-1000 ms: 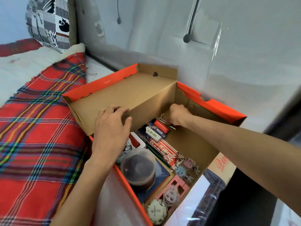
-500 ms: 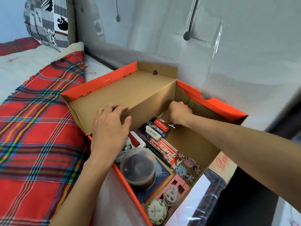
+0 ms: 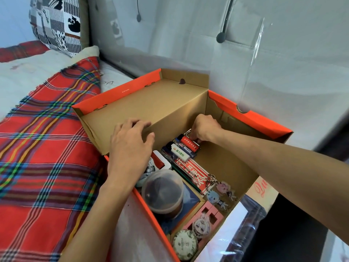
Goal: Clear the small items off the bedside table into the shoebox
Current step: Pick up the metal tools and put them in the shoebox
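Note:
The orange shoebox point(image 3: 251, 118) stands open, its lid point(image 3: 143, 103) folded back to the left. My left hand point(image 3: 130, 146) rests on the fold between lid and box wall, fingers bent on the cardboard and thumb spread. My right hand point(image 3: 204, 127) is inside the far end of the box. Its curled fingers pinch a small metal piece point(image 3: 187, 132) beside a red lighter point(image 3: 188, 143). Next to these lie a white lighter point(image 3: 179, 153) and a red-and-white packet point(image 3: 192, 172). Nearer me sit a lidded tub point(image 3: 162, 191), cartoon keychains point(image 3: 221, 193), a pink holder point(image 3: 205, 216) and a round tin point(image 3: 185, 244).
A red plaid blanket point(image 3: 41, 157) covers the bed on the left, with a patterned pillow point(image 3: 56, 25) at its head. A padded grey wall point(image 3: 245, 53) rises just behind the box. Plastic-wrapped surfaces point(image 3: 243, 224) lie to the box's right.
My right hand has shifted slightly at the far end of the box, closer to the red lighter. My left hand stays on the lid fold.

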The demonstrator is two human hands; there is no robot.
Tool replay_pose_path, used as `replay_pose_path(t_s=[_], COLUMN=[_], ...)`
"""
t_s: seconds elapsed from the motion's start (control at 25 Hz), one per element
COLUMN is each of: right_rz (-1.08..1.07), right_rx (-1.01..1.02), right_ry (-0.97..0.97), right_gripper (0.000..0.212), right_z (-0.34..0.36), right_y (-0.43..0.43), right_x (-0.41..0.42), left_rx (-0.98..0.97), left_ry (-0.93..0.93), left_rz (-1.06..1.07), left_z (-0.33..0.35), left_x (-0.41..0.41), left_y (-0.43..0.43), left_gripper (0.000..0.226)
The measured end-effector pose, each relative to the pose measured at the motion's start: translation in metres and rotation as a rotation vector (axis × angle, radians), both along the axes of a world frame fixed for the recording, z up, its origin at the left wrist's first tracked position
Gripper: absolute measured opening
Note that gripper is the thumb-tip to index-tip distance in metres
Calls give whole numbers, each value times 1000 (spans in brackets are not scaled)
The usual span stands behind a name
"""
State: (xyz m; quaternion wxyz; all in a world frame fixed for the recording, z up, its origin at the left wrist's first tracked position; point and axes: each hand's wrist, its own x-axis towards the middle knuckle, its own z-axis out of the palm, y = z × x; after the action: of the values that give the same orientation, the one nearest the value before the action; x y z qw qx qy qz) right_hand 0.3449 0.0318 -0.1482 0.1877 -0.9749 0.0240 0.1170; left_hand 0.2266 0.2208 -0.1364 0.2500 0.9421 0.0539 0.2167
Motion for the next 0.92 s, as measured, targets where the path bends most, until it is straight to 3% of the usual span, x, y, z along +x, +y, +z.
replay_pose_path(t_s=[0.12, 0.28, 0.44, 0.6, 0.72, 0.92], right_rz=[19, 111, 148, 125, 108, 117], right_rx=[93, 41, -131, -239, -326, -252], right_ry=[47, 113, 24, -37, -41, -74], right_gripper=[25, 34, 43, 22, 31, 37], right_z=[6, 12, 5, 8, 9, 3], right_y=[-4, -12, -15, -18, -20, -9], right_x=[3, 3, -2, -3, -5, -2], left_rx=[0, 6, 0, 0, 3, 7], left_ry=[-4, -3, 1, -1, 3, 1], left_rz=[-6, -6, -7, -7, -2, 0], left_z=[0, 0, 0, 1, 0, 0], left_x=[0, -1, -1, -2, -1, 0], left_y=[0, 0, -1, -1, 0, 0], left_gripper=[35, 36, 36, 36, 36, 36])
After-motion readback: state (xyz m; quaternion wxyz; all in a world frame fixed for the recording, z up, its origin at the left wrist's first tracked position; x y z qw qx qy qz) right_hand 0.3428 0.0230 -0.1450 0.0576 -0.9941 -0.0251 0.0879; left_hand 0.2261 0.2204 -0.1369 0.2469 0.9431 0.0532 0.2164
